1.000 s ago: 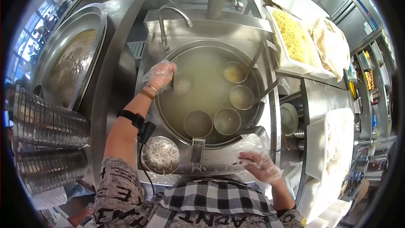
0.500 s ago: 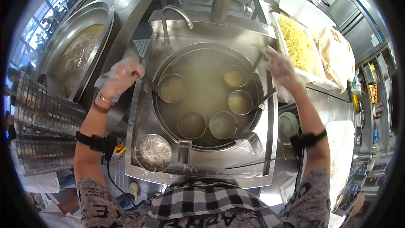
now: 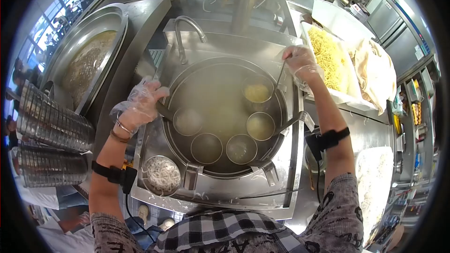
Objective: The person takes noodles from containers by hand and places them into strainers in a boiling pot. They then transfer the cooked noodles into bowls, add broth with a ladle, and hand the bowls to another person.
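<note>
My left hand (image 3: 140,102), in a clear plastic glove, is closed round the handle of a noodle strainer (image 3: 188,122) at the left of a round pot (image 3: 220,60) of cloudy hot water. My right hand (image 3: 302,64), gloved too, grips the thin upright handle of another noodle strainer (image 3: 256,93), which holds yellow noodles at the pot's right side. Several more strainers hang in the water, among them one with pale yellow contents (image 3: 260,126). Their bent handles rest on the pot's rim. Steam blurs the water's surface.
A bowl of white noodles (image 3: 161,175) stands at the front left of the steel counter. A tap (image 3: 191,33) curves behind the pot. Yellow noodles (image 3: 326,54) fill a white tray at right. Stacked steel strainers (image 3: 54,122) and a broth pan (image 3: 89,61) are at left.
The left strainer has moved nearer to me within the pot, along with my left hand. The right strainer's handle stands more upright, and its mesh side shows more. The view has shifted slightly.
</note>
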Demonstrator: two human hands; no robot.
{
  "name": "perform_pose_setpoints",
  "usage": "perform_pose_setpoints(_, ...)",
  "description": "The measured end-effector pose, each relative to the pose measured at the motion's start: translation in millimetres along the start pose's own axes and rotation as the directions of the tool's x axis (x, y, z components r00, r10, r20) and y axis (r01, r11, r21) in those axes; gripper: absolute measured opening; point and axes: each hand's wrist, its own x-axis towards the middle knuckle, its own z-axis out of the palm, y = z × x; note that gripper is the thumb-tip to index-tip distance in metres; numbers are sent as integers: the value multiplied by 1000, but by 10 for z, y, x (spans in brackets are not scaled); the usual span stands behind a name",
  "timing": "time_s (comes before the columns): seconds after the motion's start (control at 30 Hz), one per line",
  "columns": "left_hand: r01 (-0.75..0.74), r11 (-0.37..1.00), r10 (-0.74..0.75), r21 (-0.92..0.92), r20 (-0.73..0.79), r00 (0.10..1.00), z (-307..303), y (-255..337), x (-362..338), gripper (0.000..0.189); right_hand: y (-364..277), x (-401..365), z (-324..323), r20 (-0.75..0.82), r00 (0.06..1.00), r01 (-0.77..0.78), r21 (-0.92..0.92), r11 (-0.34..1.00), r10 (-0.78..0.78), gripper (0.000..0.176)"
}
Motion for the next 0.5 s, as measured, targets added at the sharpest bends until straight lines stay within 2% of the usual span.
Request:
perform_pose_setpoints(0.07,-58,978,27,-199,-153,988,-183,368,169,41,-310,-233,-256,-182,978,-108,-47,993,98,15)
perform_pose_setpoints(0.13,5,795,-34,-607,-37,999,-80,844,402,39,-518,-553,-414,-359,922,-172,-52,984,143,15)
perform_pose_setpoints(0.17,27,534,45,-845,61,997,-128,1151,492,40,-605,-735,-454,-454,875,-203,-30,979,167,14)
perform_pose_setpoints(0.2,89,212,153,-973,123,981,-171,1468,561,42,-679,-911,-469,-600,797,-92,-7,996,70,12)
perform_pose_setpoints(0.23,167,-485,275,-858,32,961,33,1731,607,54,-847,-1104,-532,-639,757,-84,113,990,137,11)
perform_pose_setpoints(0.27,280,-361,257,-890,194,947,-46,2055,688,68,-926,-1242,-521,-639,758,-71,119,990,131,11)
perform_pose_setpoints(0.3,525,-565,331,-637,408,851,141,2241,921,68,-993,-1366,-504,-718,684,-29,155,988,132,10)
perform_pose_setpoints(0.33,521,-560,320,-644,412,853,208,2356,1034,68,-1063,-1500,-486,-788,599,14,188,982,142,9)
perform_pose_setpoints(0.37,363,-784,229,-503,309,923,222,2450,1111,61,-1144,-1655,-491,-769,625,-1,172,985,135,10)
perform_pose_setpoints(0.4,176,-935,108,-309,224,969,242,2499,1133,55,-1213,-1815,-494,-750,649,-16,152,988,126,10)
perform_pose_setpoints(0.43,170,-933,102,-317,221,970,231,2522,1078,55,-1237,-1975,-405,-775,632,-71,-50,996,6,15)
perform_pose_setpoints(0.47,164,-932,139,-323,98,985,219,2541,992,44,-1285,-2148,-334,-751,656,-115,-198,973,-76,17)
perform_pose_setpoints(0.5,158,-932,175,-326,-22,984,222,2559,888,34,-1310,-2320,-327,-677,727,4,-165,986,-116,17)
